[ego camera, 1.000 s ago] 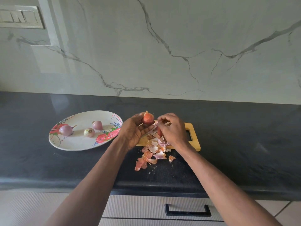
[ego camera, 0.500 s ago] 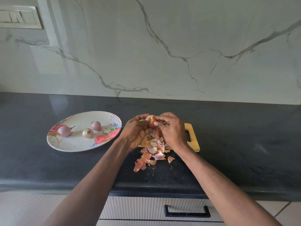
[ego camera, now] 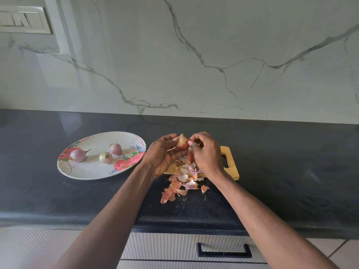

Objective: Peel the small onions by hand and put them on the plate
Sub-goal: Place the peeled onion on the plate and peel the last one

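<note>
Now the right hand (ego camera: pixel 206 152) has closed in from 3 o'clock, pinching papery skin on the small onion (ego camera: pixel 181 142) cupped in the left hand (ego camera: pixel 164 154); peeling has resumed, above the cutting board (ego camera: pixel 231 162), with the plate (ego camera: pixel 87 172) waiting at 9 o'clock.

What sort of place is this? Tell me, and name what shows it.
Most likely a home kitchen. A dark stone countertop runs below a marble-look backsplash, with a drawer underneath. On the counter sit a floral plate holding peeled onions and a wooden cutting board strewn with onion skins.
</note>
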